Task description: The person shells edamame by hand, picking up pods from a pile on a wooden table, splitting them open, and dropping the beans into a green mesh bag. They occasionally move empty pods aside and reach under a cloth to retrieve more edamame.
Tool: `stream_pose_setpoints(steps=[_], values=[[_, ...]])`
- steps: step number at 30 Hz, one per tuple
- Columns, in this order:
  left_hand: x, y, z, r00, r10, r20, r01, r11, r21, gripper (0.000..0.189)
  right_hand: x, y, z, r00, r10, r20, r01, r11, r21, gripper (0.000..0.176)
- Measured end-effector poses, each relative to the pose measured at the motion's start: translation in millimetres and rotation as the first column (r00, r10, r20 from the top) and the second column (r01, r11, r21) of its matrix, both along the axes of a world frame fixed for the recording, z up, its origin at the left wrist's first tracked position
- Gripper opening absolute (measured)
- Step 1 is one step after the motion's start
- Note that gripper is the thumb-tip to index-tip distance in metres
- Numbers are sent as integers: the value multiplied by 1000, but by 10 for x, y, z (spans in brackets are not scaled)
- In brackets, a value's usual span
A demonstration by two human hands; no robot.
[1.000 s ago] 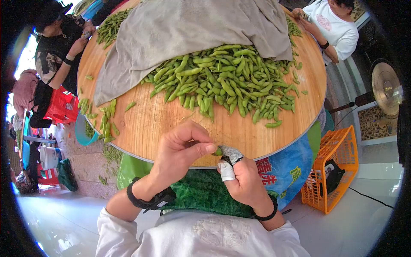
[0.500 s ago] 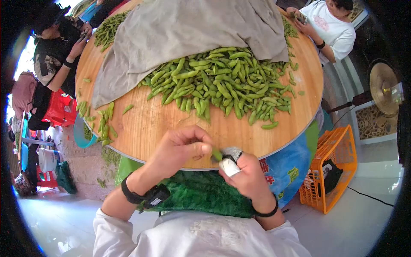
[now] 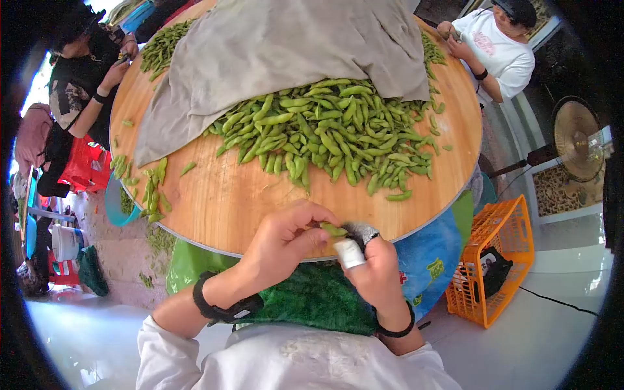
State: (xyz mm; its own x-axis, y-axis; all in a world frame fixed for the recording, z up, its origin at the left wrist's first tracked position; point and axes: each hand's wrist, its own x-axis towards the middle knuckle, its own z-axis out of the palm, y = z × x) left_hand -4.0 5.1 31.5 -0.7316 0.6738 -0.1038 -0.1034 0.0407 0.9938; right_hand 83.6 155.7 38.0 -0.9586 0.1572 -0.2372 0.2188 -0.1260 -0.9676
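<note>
A green soybean pod [image 3: 333, 229] is pinched between the thumb and forefinger of my left hand [image 3: 286, 239], just off the table's near edge. Close against the pod's right end is my right hand [image 3: 376, 268], its fingers closed. White wrapping covers its thumb and grey wrapping its forefinger. Something dark shows between those fingertips, too blurred to name. Beyond both hands, a large heap of soybean pods [image 3: 325, 133] lies on the round wooden table [image 3: 214, 211], partly under a grey cloth [image 3: 273, 52].
Loose pods [image 3: 155, 188] lie at the table's left edge, above a teal basin [image 3: 120, 207]. An orange crate [image 3: 489, 260] and a fan [image 3: 577, 138] stand to the right. One person [image 3: 81, 84] sits at the left and another [image 3: 497, 49] at the far right.
My left hand has moved slightly right and its pod now lies more level, showing more clearly. My right hand has shifted a little right and down. The whole view has shifted slightly.
</note>
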Motion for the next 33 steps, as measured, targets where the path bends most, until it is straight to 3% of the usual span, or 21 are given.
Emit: stream_pose_setpoints(steps=[1, 2, 3, 4, 5, 7, 9, 11, 13, 17, 19, 20, 23, 27, 29, 30, 32, 33], values=[[-1, -2, -16, 976, -5, -217, -6, 999, -50, 24, -10, -55, -3, 977, -16, -214, 126, 849, 513, 31], [-4, -6, 9, 976, -9, -218, -2, 999, -52, 24, -6, -32, 102, 988, -47, -149, 119, 841, 527, 35], [-10, -8, 57, 936, -51, -347, 3, 991, -137, 24, -38, -4, 121, 987, -53, -150, 125, 842, 526, 35], [3, -8, 94, 881, -105, -461, 1, 976, -220, 24, -59, 21, 136, 992, -2, -129, 72, 840, 537, 33], [50, 4, 110, 882, -114, -458, 11, 975, -221, 24, -67, 39, 144, 993, 48, -108, 19, 836, 549, 31], [143, 44, 127, 875, -13, -484, -86, 980, -182, 23, -89, 67, 81, 982, 12, -190, 84, 870, 487, 22], [137, 24, 93, 887, -48, -459, -45, 981, -189, 23, -84, 140, 100, 999, 47, 3, -47, 975, 218, 16], [123, -3, 82, 897, -81, -435, -8, 980, -199, 24, -85, 169, 114, 996, 69, 64, -78, 985, 152, 11], [99, -20, 100, 763, -180, -620, 11, 964, -266, 25, -88, 177, 147, 983, 15, 182, -5, 998, -56, 11], [63, -16, 3, 771, -195, -606, 84, 975, -207, 25, -65, 124, 97, 979, -10, 201, 25, 997, -72, 13], [112, -7, 26, 883, -71, -464, -7, 986, -164, 26, -34, 112, 84, 988, -48, 148, 53, 998, -34, 11], [102, -8, 25, 883, -70, -464, -8, 987, -163, 26, -29, 120, 72, 988, -46, 148, 52, 998, -33, 11], [74, -11, 30, 940, -72, -332, 13, 984, -175, 27, -5, 171, 19, 998, -26, 57, 18, 989, 145, 8], [104, 20, 24, 906, -71, -417, 19, 992, -126, 26, 11, 176, 52, 999, -9, 36, 4, 992, 126, 8], [98, 17, 16, 895, -39, -444, 4, 997, -79, 25, 15, 126, 95, 989, 40, -139, 8, 945, 328, 6], [81, 14, 16, 851, -83, -518, 35, 994, -101, 24, 16, 132, 75, 990, 42, -137, 5, 945, 327, 6], [80, 14, 11, 799, -127, -588, 66, 990, -125, 23, 16, 173, 25, 1000, 6, -8, -5, 996, 93, 6], [83, 23, 8, 765, -137, -629, 98, 991, -96, 23, 10, 206, 41, 1000, 6, -9, -5, 996, 93, 6]])
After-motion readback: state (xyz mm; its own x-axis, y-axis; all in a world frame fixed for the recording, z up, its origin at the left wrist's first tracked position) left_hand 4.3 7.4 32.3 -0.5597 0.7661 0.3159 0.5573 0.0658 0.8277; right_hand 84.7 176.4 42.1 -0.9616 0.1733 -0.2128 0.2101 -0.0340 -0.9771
